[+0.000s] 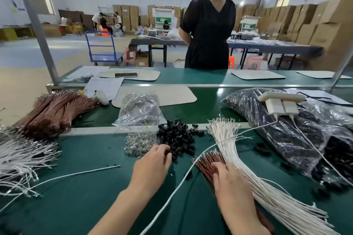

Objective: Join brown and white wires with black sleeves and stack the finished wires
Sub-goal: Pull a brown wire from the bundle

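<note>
Now palm-down, left hand (152,164) touches black sleeves (179,137), right hand (229,183) brown wires (208,160).

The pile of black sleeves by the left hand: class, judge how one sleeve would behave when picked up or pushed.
The black sleeves look small and short, so each is probably light. They seem tubular, and strays lie scattered beyond the pile, so a pushed one may roll. Heaped loosely, the pile would likely spread under the left hand.
</note>
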{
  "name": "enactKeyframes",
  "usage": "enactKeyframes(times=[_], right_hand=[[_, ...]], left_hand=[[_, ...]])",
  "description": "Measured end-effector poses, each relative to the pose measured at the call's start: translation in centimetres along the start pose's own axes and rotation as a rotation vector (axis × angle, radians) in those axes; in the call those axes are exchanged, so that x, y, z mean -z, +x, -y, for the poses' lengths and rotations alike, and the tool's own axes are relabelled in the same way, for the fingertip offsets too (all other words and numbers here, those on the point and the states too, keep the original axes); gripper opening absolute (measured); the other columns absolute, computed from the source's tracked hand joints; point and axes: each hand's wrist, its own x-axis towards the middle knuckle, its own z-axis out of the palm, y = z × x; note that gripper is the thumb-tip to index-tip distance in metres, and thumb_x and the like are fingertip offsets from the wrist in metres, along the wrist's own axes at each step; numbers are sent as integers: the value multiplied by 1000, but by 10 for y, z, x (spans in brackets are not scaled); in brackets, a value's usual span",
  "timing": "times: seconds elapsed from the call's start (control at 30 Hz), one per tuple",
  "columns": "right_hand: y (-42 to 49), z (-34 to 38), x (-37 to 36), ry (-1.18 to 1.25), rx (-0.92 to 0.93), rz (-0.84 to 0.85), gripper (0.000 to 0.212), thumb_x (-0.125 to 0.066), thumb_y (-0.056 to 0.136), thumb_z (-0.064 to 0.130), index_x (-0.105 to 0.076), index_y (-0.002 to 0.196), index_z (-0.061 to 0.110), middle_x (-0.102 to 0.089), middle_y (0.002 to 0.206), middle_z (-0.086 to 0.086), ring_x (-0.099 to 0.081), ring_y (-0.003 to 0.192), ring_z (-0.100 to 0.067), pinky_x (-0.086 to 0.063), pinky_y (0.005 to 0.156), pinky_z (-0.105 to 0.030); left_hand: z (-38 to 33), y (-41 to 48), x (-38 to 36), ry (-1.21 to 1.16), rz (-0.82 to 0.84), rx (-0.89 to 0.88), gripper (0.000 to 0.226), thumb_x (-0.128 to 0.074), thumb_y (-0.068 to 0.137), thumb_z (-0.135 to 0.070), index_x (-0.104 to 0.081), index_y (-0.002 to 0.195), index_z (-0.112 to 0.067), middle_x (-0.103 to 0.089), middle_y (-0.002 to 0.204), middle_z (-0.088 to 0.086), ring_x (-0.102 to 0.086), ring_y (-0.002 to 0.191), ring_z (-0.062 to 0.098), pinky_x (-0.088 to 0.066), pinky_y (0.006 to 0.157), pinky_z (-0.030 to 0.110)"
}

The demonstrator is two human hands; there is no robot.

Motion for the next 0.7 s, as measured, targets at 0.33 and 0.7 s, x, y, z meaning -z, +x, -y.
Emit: enactKeyframes(times=[0.33,0.7], right_hand=[[10,-13,6,135,-46,5,46,-43,103,31,-33,148,36,-51,107,17,-53,84,1,-50,78,-22],[25,-6,16,758,-166,-104,20,-51,99,34,-58,115,43,-65,87,11,-49,52,0,-40,50,-18]], left_hand=[[-19,21,-13,333,88,-24,42,-31,108,-49,-42,146,-37,-50,112,-5,-55,66,13,-24,42,23],[-26,29,-23,324,109,-158,31,-42,106,-43,-57,125,-23,-45,124,-2,-46,116,18,-47,82,28]])
